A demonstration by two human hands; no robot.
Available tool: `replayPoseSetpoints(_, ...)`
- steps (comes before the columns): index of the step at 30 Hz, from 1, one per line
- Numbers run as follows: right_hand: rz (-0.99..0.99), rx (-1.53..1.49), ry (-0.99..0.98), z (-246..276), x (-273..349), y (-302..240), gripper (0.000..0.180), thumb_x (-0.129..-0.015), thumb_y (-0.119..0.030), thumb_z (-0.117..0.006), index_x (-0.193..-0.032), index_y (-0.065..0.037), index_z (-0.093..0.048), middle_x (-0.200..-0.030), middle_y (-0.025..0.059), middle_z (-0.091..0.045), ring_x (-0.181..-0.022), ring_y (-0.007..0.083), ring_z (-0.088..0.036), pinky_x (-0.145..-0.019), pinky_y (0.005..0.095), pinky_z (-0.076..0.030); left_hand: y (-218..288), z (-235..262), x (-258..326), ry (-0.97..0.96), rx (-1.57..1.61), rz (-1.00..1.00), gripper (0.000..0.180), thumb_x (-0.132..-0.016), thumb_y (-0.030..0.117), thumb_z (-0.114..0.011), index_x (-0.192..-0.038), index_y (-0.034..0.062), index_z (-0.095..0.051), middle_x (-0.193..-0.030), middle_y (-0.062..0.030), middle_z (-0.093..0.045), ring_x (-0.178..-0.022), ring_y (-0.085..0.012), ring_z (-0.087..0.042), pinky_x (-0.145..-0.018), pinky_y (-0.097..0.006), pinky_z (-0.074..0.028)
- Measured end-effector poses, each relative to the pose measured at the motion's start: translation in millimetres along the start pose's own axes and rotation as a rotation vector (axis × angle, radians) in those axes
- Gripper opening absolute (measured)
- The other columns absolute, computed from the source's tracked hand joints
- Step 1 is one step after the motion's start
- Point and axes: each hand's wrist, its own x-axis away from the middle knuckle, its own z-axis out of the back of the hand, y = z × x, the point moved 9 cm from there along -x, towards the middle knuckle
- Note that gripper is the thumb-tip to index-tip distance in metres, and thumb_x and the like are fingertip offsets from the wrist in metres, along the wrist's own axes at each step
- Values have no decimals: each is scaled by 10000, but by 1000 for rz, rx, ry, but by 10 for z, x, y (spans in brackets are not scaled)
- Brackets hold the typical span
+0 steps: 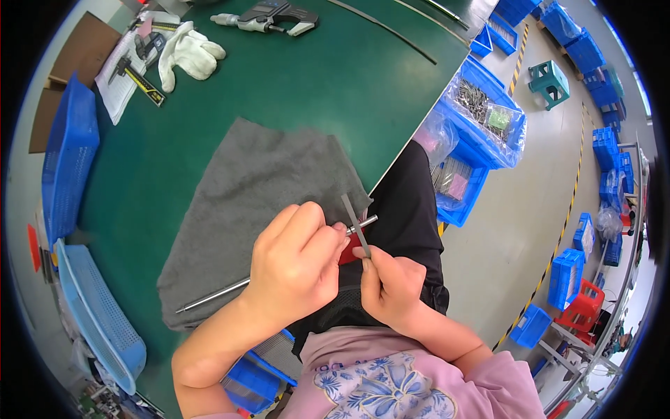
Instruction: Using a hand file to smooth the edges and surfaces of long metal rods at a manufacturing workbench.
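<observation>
A slim, shiny metal rod [215, 296] runs at a slant through the closed fist of my left hand [294, 260]. Its thin lower-left end lies over a grey cloth [262, 171]; the other end pokes out past my fingers above my lap. My right hand [395, 288] is closed, pinching a thin flat grey strip [353, 218] between thumb and fingers. The strip stands across the rod near its right end, seemingly against it. I cannot make out whether the strip is a file. Something red shows partly behind the rod.
On the green table lie a micrometer [266, 18], a white glove [190, 57], a caliper [143, 84] and a long thin strip [391, 31]. Blue baskets [70, 157] line the left edge. To the right stand blue bins of metal parts [513, 136] and a green stool [549, 82].
</observation>
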Motion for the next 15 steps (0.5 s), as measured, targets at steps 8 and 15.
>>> replayPoseSetpoints(8, 20, 39, -15, -43, -73, -18, 187, -747, -7, -667, -929, 27, -641, -520, 55, -529, -400, 204, -523, -405, 303, -401, -37, 34, -26, 29, 19, 9, 174, -619, -65, -699, -691, 3, -556, -664, -90, -427, -552, -249, -450, -472, -349, -356)
replayPoseSetpoints(15, 29, 41, -17, -51, 33, -4, 222, -743, -4, -668, -957, 47, -633, -541, 61, -549, -408, 195, -524, -416, 291, -405, -9, 5, -7, 0, 6, 7, 167, -614, -57, -682, -688, -1, -542, -698, -99, -419, -590, -267, -469, -495, -366, -387)
